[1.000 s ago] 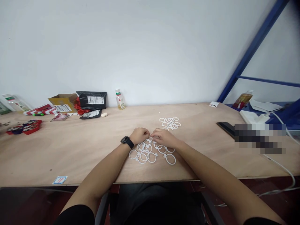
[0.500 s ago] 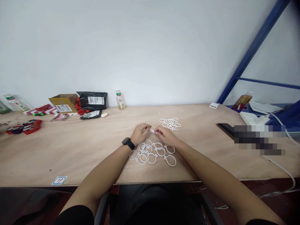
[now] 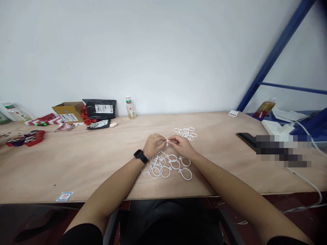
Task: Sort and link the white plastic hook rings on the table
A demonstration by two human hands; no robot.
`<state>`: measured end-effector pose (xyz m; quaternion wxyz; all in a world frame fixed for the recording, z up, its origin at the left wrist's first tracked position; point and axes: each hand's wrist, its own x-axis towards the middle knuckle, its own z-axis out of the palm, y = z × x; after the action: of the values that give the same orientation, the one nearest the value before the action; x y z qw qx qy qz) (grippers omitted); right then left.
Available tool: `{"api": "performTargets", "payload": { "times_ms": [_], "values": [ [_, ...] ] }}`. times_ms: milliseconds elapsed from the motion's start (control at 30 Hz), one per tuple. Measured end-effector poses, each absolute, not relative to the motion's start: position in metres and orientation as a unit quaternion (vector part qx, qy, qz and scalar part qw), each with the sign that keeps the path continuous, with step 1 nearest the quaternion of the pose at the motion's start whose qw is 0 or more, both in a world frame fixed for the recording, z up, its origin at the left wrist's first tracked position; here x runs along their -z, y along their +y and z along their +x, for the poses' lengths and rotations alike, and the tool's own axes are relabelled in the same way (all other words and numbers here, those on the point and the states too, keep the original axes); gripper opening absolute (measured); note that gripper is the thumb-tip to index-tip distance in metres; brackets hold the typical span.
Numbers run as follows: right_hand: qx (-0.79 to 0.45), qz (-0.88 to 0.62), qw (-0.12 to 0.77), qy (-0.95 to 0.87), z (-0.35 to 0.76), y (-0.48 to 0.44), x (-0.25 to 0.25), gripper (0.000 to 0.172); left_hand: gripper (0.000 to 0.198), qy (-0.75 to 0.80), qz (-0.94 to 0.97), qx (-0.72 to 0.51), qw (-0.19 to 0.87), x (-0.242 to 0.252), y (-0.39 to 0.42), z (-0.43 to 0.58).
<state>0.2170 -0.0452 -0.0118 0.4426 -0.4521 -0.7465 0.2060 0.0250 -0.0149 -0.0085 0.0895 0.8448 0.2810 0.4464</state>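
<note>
My left hand (image 3: 154, 146), with a black watch on its wrist, pinches a small white piece (image 3: 167, 142) from the left. On its other side, the fingertips of my right hand (image 3: 182, 146) close on the same piece. Most of the piece is hidden between my fingers. Just below my hands lie several white rings with small clips (image 3: 166, 172), many overlapping. Another group of white rings (image 3: 191, 129) sits behind my right hand, partly covered by it.
A bottle (image 3: 131, 108) stands by the wall, with a black parcel (image 3: 100, 109) and a cardboard box (image 3: 68, 112) left of it. A phone (image 3: 245, 139) and a white cable (image 3: 304, 180) lie at the right. A numbered card (image 3: 64, 196) is near the front edge.
My hands have drawn closer together around the small white piece, which now points downward between my fingertips. The ring groups on the table have not moved.
</note>
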Motion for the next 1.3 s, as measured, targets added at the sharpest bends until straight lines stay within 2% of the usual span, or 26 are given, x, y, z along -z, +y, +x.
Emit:
{"api": "performTargets", "payload": {
  "times_ms": [367, 567, 667, 867, 1033, 1200, 1300],
  "values": [
    [-0.127, -0.442, 0.44, -0.771, 0.217, -0.051, 0.008, 0.014, 0.019, 0.314, 0.858, -0.402, 0.058, 0.002, -0.026, 0.028],
    [-0.108, -0.455, 0.432, -0.771, 0.215, -0.051, 0.008, 0.015, 0.018, 0.339, 0.861, -0.376, 0.049, 0.003, -0.024, 0.029],
    [-0.055, -0.477, 0.416, -0.772, 0.221, -0.046, 0.007, 0.017, 0.015, 0.361, 0.858, -0.363, 0.053, 0.002, -0.019, 0.026],
    [0.044, -0.584, 0.354, -0.729, 0.259, -0.03, 0.004, 0.019, 0.009, 0.386, 0.883, -0.243, 0.109, -0.001, -0.013, 0.012],
    [0.008, -0.614, 0.341, -0.712, 0.268, -0.024, 0.006, 0.02, 0.007, 0.396, 0.89, -0.176, 0.14, 0.001, -0.015, 0.012],
    [-0.059, -0.548, 0.349, -0.758, 0.244, -0.034, 0.007, 0.019, 0.011, 0.386, 0.892, -0.206, 0.116, 0.003, -0.015, 0.016],
    [-0.093, -0.501, 0.34, -0.79, 0.231, -0.041, 0.008, 0.019, 0.013, 0.388, 0.877, -0.243, 0.143, 0.006, -0.014, 0.018]
  ]
}}
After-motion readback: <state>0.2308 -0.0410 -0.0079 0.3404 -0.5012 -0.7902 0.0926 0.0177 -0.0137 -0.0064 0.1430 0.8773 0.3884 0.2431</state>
